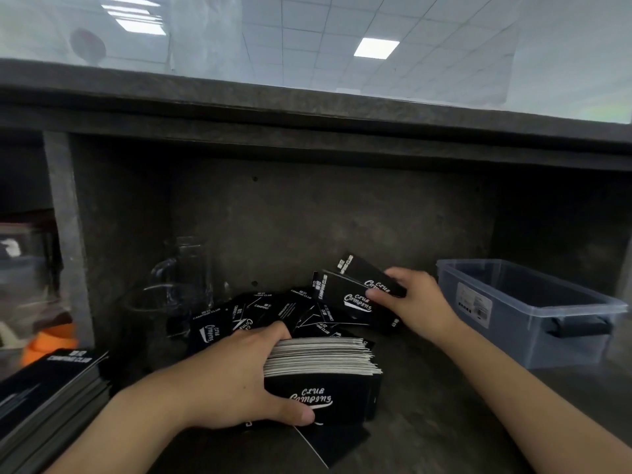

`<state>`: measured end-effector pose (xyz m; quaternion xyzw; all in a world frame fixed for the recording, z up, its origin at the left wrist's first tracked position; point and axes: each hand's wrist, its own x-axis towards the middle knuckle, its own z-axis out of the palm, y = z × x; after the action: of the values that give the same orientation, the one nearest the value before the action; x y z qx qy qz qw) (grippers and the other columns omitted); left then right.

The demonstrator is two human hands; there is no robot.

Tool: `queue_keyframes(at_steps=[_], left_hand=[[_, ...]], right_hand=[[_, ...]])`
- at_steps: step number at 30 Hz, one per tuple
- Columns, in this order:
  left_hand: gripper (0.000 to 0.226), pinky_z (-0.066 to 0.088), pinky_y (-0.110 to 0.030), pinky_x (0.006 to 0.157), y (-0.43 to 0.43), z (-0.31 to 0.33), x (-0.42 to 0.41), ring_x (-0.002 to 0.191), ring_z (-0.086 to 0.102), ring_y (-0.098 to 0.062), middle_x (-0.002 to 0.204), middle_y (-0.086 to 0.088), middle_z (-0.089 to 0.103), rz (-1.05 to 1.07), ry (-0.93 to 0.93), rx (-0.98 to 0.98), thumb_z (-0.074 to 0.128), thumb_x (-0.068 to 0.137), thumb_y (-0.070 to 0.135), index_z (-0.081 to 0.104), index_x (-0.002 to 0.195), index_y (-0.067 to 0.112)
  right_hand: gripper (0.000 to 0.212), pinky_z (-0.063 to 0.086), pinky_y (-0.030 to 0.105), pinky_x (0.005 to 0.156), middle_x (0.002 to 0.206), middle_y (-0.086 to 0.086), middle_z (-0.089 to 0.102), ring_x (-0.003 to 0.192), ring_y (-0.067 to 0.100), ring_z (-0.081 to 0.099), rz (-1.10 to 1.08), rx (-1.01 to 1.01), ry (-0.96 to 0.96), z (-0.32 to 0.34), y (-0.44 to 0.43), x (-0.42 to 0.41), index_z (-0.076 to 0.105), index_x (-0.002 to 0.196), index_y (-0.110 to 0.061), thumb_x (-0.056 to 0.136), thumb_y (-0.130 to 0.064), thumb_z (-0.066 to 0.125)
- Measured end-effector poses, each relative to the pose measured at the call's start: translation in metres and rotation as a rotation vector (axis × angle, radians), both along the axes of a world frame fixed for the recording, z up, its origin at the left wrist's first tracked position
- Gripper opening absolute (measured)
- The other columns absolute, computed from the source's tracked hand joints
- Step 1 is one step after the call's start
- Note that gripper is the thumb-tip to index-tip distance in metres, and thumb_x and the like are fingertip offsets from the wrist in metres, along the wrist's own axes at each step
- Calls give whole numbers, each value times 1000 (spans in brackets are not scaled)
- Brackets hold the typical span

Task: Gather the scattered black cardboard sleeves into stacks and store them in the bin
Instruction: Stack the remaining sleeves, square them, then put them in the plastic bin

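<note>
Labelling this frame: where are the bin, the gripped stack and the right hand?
bin (506, 336): head view, front wall.
stack (321, 357): head view, white sleeve edges.
right hand (417, 302): head view, back of the hand, pinching sleeves (342, 292).

Black cardboard sleeves (270, 311) carry white "Club Camping" script against a mottled dark-grey worktop (444, 422). The gathered stack (325, 362) shows pale grey-white edges. The storage bin (533, 340) is translucent blue-grey, with a black handle (578, 327). A blurred orange object (48, 343), possibly plastic, glows at left.
</note>
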<state>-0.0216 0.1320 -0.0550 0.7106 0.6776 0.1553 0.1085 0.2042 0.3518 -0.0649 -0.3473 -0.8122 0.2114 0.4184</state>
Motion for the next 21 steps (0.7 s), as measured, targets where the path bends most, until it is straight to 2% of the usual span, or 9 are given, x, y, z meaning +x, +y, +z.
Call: queue_keyframes(at_steps=[4, 6, 9, 11, 13, 16, 18, 20, 21], left_hand=[[60, 43, -10, 80, 0, -1, -2, 99, 51, 13, 105, 28, 55, -13, -31, 12, 81, 64, 72, 48, 107, 45], [61, 43, -9, 84, 2, -3, -3, 100, 50, 17, 108, 32, 53, -29, -48, 21, 81, 63, 72, 49, 109, 48], [66, 42, -13, 94, 4, -5, -5, 107, 46, 16, 114, 34, 43, -46, -33, 38, 79, 62, 76, 48, 114, 50], [75, 40, -22, 108, 5, -6, -7, 123, 34, 15, 130, 35, 29, -58, -3, 65, 77, 60, 80, 49, 122, 47], [80, 31, -31, 120, 4, -6, -7, 144, 9, 6, 152, 32, 1, -56, 52, 92, 76, 58, 82, 50, 124, 45], [80, 25, -34, 123, 1, -1, -2, 148, -8, 3, 154, 36, -27, -45, 65, 88, 78, 56, 81, 44, 121, 47], [90, 30, -27, 118, 0, 1, 1, 146, 14, 3, 161, 29, -5, -31, 30, 89, 82, 58, 75, 29, 127, 51], [111, 36, -21, 110, 0, 1, 3, 131, 37, 5, 150, 32, 25, -35, -1, 73, 85, 60, 69, 7, 139, 57], [121, 36, -20, 108, 1, 1, 2, 128, 40, 5, 143, 35, 30, -40, -1, 60, 84, 61, 69, -4, 143, 61]], right_hand=[[20, 62, 34, 87, 100, 2, 80, 96, 20, 76, 262, -191, 177, 3, -21, -10, 73, 107, -9, 88, -14, 78], [26, 60, 38, 92, 106, 2, 79, 100, 17, 75, 325, -208, 22, -2, -25, -15, 68, 114, -13, 89, -14, 77], [33, 55, 38, 99, 111, -5, 76, 107, 5, 70, 320, -39, -384, -14, -28, -23, 63, 120, -24, 91, -16, 76], [26, 54, 41, 100, 111, -4, 75, 108, 6, 69, 351, -8, -362, -12, -31, -24, 66, 118, -22, 94, -18, 73], [24, 55, 38, 99, 114, 0, 75, 111, 12, 70, 421, -74, -254, -5, -36, -22, 69, 121, -17, 97, -16, 69], [27, 55, 35, 101, 120, 5, 74, 116, 18, 69, 525, -238, -190, 4, -45, -17, 69, 127, -13, 102, -17, 60], [34, 51, 30, 106, 116, -6, 76, 113, 6, 68, 522, -372, -249, 6, -56, -20, 72, 120, -21, 106, -36, 46], [56, 47, 17, 101, 105, -21, 76, 104, -8, 67, 472, -505, -280, 5, -67, -28, 75, 111, -30, 105, -56, 25], [66, 46, 20, 102, 106, -19, 76, 105, -6, 67, 462, -517, -241, 1, -69, -34, 75, 110, -29, 102, -62, 18]])
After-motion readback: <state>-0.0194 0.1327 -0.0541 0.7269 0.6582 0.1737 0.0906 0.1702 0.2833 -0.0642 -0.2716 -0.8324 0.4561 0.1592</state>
